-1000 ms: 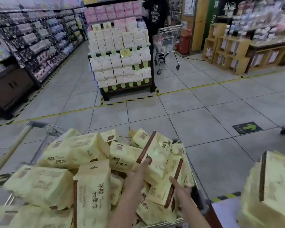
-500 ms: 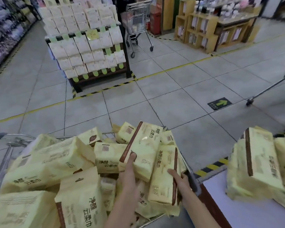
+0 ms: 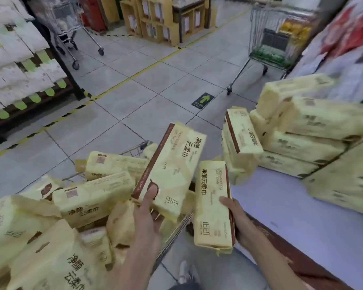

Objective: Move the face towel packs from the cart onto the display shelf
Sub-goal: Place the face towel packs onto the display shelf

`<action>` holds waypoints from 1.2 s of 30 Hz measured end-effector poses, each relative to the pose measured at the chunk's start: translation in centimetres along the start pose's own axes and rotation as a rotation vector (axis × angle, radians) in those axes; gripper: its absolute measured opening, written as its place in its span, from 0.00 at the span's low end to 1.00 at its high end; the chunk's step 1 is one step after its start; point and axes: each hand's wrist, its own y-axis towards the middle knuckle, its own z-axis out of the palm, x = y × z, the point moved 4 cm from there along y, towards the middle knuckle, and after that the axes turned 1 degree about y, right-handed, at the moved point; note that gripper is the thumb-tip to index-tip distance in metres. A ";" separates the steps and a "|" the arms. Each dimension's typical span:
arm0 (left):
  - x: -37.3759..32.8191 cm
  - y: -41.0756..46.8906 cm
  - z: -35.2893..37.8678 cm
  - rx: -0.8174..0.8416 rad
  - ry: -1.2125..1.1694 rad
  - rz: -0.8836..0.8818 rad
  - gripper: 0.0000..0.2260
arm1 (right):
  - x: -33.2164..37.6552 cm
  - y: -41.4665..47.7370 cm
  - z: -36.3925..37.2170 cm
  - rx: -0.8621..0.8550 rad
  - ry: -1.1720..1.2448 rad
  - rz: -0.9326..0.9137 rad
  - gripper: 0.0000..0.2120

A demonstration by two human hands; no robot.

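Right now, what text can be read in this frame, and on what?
"净颜云柔巾", "正印": yellow plastic towel pack in left hand.
"净颜云柔巾", "Soft Towel", "正印": second yellow pack in right hand.
"净颜云柔巾": yellow packs in cart.
Black floor sticker, green arrow: lettering too small.

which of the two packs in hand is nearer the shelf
The right-hand pack, gripped by the right hand beside the shelf edge; the left-hand pack, in the left hand, tilts above the cart, farther away.
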 end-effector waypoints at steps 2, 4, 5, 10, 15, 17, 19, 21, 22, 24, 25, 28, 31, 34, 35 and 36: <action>1.7 -1.4 0.7 0.095 0.065 -0.029 0.26 | -1.2 -2.2 -2.5 -0.071 0.058 -0.015 0.37; 3.6 -2.8 1.3 0.190 0.111 -0.075 0.24 | -2.8 -4.8 -5.0 -0.134 0.132 -0.040 0.36; 4.6 -3.5 1.5 0.234 0.139 -0.102 0.23 | -3.7 -6.2 -6.3 -0.170 0.171 -0.057 0.35; 9.7 -8.2 1.9 0.421 0.348 -0.218 0.28 | -9.3 -14.4 -12.0 -0.389 0.409 -0.134 0.32; 15.0 -13.7 1.2 0.645 0.553 -0.342 0.17 | -16.6 -23.5 -15.3 -0.604 0.621 -0.185 0.29; 17.2 -15.9 0.7 0.723 0.622 -0.405 0.11 | -19.9 -26.9 -15.7 -0.683 0.685 -0.212 0.29; 19.2 -17.9 0.0 0.768 0.683 -0.465 0.09 | -23.0 -29.9 -15.6 -0.744 0.742 -0.235 0.28; 21.0 -19.6 -0.7 0.791 0.741 -0.515 0.07 | -26.1 -32.5 -15.4 -0.825 0.803 -0.233 0.28; 21.8 -20.4 -1.0 0.812 0.775 -0.536 0.07 | -27.5 -33.6 -15.2 -0.863 0.841 -0.239 0.28; 23.5 -21.9 -1.5 0.860 0.842 -0.588 0.07 | -30.0 -35.5 -15.0 -0.942 0.917 -0.250 0.26; 24.3 -22.5 -1.6 0.883 0.868 -0.614 0.06 | -31.0 -36.2 -14.9 -0.977 0.954 -0.258 0.25; 26.4 -23.6 -1.5 0.957 0.946 -0.638 0.08 | -32.7 -37.7 -15.0 -1.044 1.047 -0.293 0.23; 28.4 -24.3 -0.4 1.024 1.032 -0.647 0.14 | -33.3 -38.5 -16.4 -1.106 1.082 -0.316 0.23; 30.7 -24.8 1.7 1.083 1.084 -0.685 0.18 | -32.8 -38.9 -18.9 -1.157 1.108 -0.353 0.23; 31.5 -25.1 2.7 1.105 1.097 -0.695 0.18 | -32.5 -39.1 -19.9 -1.174 1.131 -0.372 0.22; 32.3 -25.4 3.9 1.123 1.101 -0.711 0.17 | -32.1 -39.2 -21.0 -1.193 1.165 -0.392 0.20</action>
